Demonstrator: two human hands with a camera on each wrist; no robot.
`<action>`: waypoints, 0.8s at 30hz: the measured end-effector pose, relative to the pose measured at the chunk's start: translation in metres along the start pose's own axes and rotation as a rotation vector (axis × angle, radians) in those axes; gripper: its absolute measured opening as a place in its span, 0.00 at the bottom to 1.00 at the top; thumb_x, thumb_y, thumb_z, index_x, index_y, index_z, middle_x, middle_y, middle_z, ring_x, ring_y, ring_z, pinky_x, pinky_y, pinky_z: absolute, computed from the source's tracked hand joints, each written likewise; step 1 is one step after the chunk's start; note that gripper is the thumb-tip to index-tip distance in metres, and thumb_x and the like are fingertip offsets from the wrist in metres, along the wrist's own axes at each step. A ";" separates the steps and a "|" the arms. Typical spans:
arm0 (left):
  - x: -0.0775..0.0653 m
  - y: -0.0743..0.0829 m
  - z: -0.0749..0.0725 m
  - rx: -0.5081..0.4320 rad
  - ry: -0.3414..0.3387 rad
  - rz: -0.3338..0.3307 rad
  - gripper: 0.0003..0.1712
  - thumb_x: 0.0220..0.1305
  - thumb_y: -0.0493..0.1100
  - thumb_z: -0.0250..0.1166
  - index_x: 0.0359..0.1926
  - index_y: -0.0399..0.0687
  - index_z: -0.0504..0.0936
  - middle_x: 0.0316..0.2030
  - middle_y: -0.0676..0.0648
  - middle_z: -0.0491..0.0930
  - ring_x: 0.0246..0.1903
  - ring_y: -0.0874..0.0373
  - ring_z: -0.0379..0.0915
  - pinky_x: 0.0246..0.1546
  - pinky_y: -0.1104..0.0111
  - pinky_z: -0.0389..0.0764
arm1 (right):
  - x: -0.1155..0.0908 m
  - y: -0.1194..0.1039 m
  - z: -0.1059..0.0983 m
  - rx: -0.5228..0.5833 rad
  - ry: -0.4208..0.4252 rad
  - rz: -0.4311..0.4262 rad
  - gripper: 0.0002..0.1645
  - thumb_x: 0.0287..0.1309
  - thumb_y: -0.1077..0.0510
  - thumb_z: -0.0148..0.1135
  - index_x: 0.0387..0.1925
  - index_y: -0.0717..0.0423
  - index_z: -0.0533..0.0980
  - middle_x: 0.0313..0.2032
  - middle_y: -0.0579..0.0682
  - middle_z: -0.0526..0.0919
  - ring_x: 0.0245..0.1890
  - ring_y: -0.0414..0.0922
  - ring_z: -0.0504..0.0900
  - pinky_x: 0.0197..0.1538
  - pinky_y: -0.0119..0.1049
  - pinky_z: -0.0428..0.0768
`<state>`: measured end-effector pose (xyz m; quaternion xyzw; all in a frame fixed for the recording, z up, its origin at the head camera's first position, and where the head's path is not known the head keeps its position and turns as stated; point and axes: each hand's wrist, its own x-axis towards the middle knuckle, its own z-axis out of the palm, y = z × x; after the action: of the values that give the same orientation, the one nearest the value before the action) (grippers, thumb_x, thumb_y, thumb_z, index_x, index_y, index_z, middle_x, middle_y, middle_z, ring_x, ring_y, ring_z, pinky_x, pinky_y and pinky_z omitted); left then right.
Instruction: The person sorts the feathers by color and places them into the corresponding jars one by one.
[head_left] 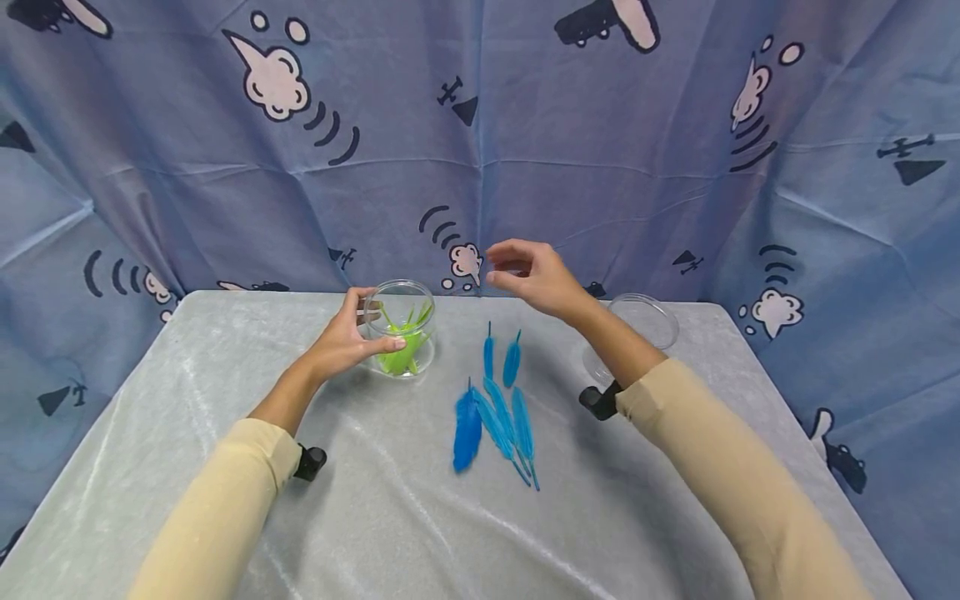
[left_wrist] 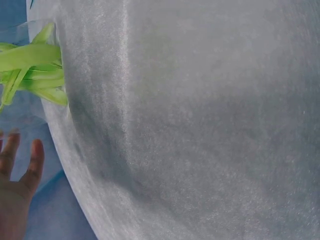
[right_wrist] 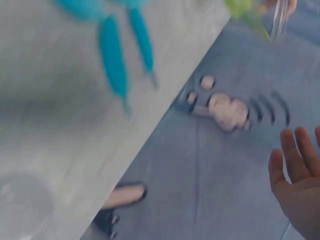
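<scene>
My left hand [head_left: 345, 337] holds a clear round jar [head_left: 401, 367], thumb across its front and fingers round its far left side. Bright green feathers [head_left: 399, 354] lie bunched inside; in the left wrist view those green feathers [left_wrist: 32, 67] show through the clear wall. My right hand [head_left: 536, 275] is raised over the table's back edge, fingers loosely bent, nothing between them. It also shows at the lower right of the right wrist view. Several blue feathers [head_left: 467, 429] lie mid-table, between the two arms, stems pointing different ways.
A second clear round container [head_left: 647, 321] stands at the back right, partly hidden by my right forearm. A pale grey cloth covers the table [head_left: 375, 500]. Behind the table hangs a blue patterned curtain [head_left: 405, 108].
</scene>
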<state>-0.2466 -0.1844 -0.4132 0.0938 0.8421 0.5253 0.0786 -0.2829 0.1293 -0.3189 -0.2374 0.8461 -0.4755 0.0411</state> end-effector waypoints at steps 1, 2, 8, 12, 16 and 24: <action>0.000 0.000 0.000 -0.003 0.000 0.002 0.56 0.56 0.51 0.76 0.75 0.49 0.48 0.71 0.36 0.57 0.71 0.39 0.54 0.64 0.45 0.68 | -0.002 0.004 -0.008 -0.012 0.014 0.002 0.25 0.65 0.61 0.64 0.61 0.63 0.74 0.59 0.59 0.77 0.61 0.54 0.76 0.63 0.48 0.74; 0.000 0.000 0.000 -0.005 -0.001 0.002 0.56 0.56 0.51 0.76 0.74 0.49 0.48 0.71 0.36 0.57 0.71 0.39 0.54 0.64 0.45 0.68 | -0.005 0.008 -0.017 -0.021 0.028 0.008 0.26 0.65 0.60 0.64 0.62 0.63 0.73 0.61 0.59 0.76 0.63 0.55 0.74 0.65 0.49 0.72; 0.000 0.001 0.001 -0.012 0.000 0.000 0.56 0.56 0.50 0.76 0.74 0.49 0.48 0.71 0.36 0.56 0.72 0.39 0.54 0.64 0.46 0.68 | -0.027 0.030 -0.061 -0.098 0.101 0.058 0.35 0.64 0.54 0.66 0.69 0.58 0.66 0.68 0.59 0.69 0.69 0.56 0.66 0.71 0.54 0.61; 0.000 0.001 0.002 -0.012 -0.001 0.000 0.56 0.55 0.50 0.76 0.74 0.49 0.49 0.71 0.36 0.56 0.72 0.39 0.54 0.65 0.46 0.68 | -0.049 0.041 -0.086 -0.173 0.115 0.117 0.41 0.64 0.49 0.66 0.72 0.55 0.61 0.71 0.59 0.64 0.72 0.56 0.61 0.72 0.56 0.58; 0.000 0.002 0.002 -0.005 -0.003 0.008 0.57 0.56 0.50 0.76 0.75 0.47 0.47 0.71 0.35 0.56 0.71 0.38 0.54 0.64 0.45 0.68 | -0.070 0.055 -0.103 -0.215 0.116 0.169 0.46 0.64 0.46 0.66 0.76 0.52 0.56 0.74 0.57 0.58 0.75 0.56 0.55 0.73 0.58 0.56; -0.002 0.001 0.003 0.010 0.014 -0.001 0.57 0.56 0.51 0.75 0.76 0.49 0.46 0.72 0.35 0.55 0.72 0.38 0.53 0.64 0.45 0.68 | -0.103 0.090 -0.116 -0.206 0.147 0.249 0.54 0.63 0.46 0.66 0.79 0.53 0.45 0.77 0.58 0.49 0.76 0.57 0.48 0.73 0.60 0.52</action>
<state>-0.2442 -0.1815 -0.4141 0.0900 0.8452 0.5217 0.0726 -0.2593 0.3050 -0.3462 -0.0985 0.9138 -0.3937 0.0131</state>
